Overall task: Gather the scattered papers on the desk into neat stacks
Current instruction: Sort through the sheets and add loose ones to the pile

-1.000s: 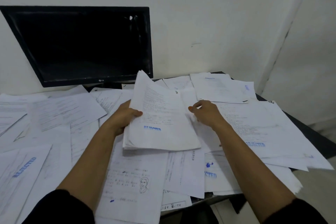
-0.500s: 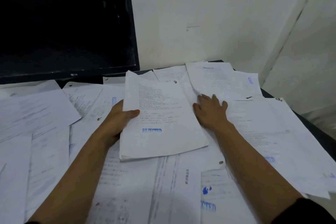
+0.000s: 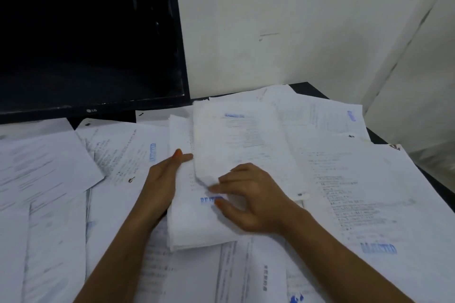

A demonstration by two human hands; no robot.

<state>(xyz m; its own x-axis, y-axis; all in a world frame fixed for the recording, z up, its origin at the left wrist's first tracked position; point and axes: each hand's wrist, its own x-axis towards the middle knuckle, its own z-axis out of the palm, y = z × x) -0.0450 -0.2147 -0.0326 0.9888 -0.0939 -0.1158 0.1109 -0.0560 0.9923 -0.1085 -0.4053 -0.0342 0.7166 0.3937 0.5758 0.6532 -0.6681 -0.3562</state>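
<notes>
A thick stack of white papers [image 3: 194,226] with a blue REJECTED stamp lies in the middle of the desk. My left hand [image 3: 161,187] grips its left edge, thumb on top. My right hand [image 3: 253,202] lies over the stack's right side and pinches the lower left corner of a loose printed sheet [image 3: 241,145], which overlaps the top of the stack. Scattered papers [image 3: 357,199] cover the desk all around, several with blue stamps.
A black monitor [image 3: 86,32] stands at the back left against a white wall. The dark desk edge [image 3: 443,179] runs along the right, with sheets reaching it. More loose sheets [image 3: 44,172] lie at the left.
My right hand left the papers on the right and drew a loose sheet leftward over the stack. My left hand keeps its hold. The view has moved closer.
</notes>
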